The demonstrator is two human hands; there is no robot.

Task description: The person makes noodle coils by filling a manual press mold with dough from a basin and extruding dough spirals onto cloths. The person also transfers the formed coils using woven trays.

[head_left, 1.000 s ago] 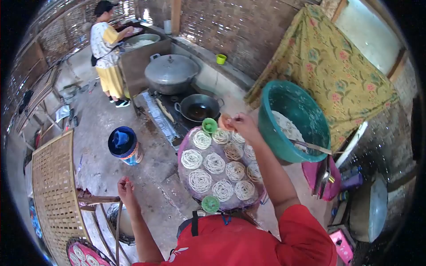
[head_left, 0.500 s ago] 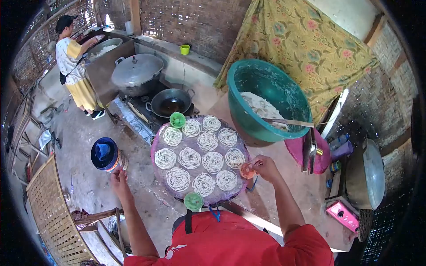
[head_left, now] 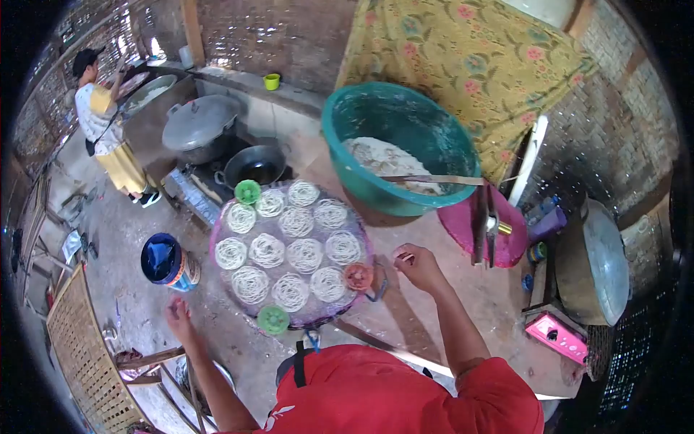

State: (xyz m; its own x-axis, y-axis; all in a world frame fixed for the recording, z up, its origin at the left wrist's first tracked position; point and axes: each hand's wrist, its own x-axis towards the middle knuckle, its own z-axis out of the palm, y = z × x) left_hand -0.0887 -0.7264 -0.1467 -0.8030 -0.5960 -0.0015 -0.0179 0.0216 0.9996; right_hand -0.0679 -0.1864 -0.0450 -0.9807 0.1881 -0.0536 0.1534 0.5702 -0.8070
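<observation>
My left hand (head_left: 179, 318) is off the floor just below a blue paint-type bucket (head_left: 189, 275); its fingers are apart and nothing shows in them. My right hand (head_left: 419, 266) hovers right of a round, purple-edged tray (head_left: 238, 286), fingers loosely curled and slightly apart, with no object visible between them. Several flat, white nests of noodle-like strands (head_left: 290, 292) cover the tray. On its right edge sits an orange cup-shaped piece (head_left: 358, 276), apart from my right hand. Similar green pieces lie at the near edge (head_left: 273, 319) and the far-left edge (head_left: 247, 192).
A big green basin (head_left: 401, 202) holding white dough or flour and a flat stick stands beyond the tray. A wok (head_left: 254, 166) and a lidded pot (head_left: 201, 123) are at the stove. Another person (head_left: 97, 119) stands far left. A pink box (head_left: 557, 338) is at right.
My right hand has let go of the orange piece and moved away to the right. My left hand has come away from the bucket. The view has shifted, moving the tray leftward.
</observation>
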